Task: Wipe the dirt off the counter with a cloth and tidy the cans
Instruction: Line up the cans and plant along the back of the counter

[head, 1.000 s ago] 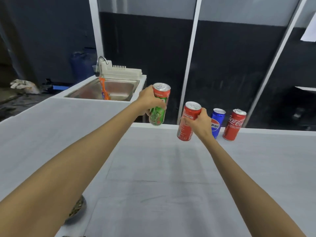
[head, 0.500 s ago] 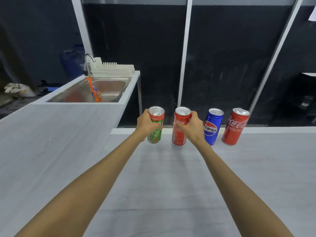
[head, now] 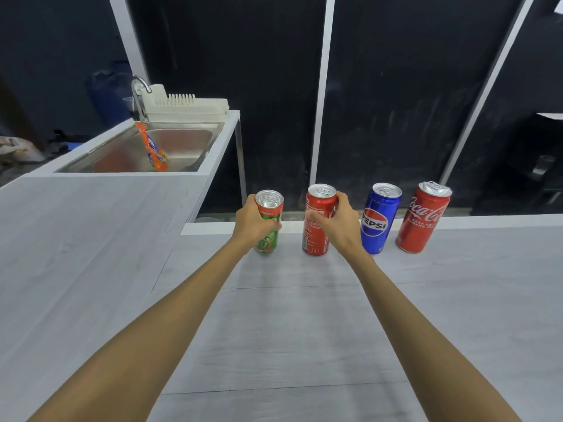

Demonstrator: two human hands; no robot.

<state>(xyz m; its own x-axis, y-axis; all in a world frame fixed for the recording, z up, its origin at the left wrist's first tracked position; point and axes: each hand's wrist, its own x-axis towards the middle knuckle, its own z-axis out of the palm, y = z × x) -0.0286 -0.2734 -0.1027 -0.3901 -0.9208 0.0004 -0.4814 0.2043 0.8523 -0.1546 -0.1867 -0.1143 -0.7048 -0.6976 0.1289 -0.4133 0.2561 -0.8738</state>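
Four slim cans stand in a row along the far edge of the grey counter [head: 304, 330]. My left hand [head: 253, 222] grips the green and red can [head: 269, 214] at the row's left end. My right hand [head: 339, 225] is wrapped around the red can [head: 316, 220] beside it. Both cans rest upright on the counter. To the right stand a blue Pepsi can [head: 379, 219] and a red Coca-Cola can [head: 423, 217], untouched. No cloth is in view.
A steel sink [head: 170, 147] sits at the back left with an orange packet [head: 152, 147] leaning in it, a tap [head: 138, 92] and a white dish rack [head: 185, 105] behind. The counter's far edge drops off right behind the cans.
Both hands lowered their cans from the air onto the counter's far edge, lining them up left of the Pepsi can. The view has tilted and moved closer.
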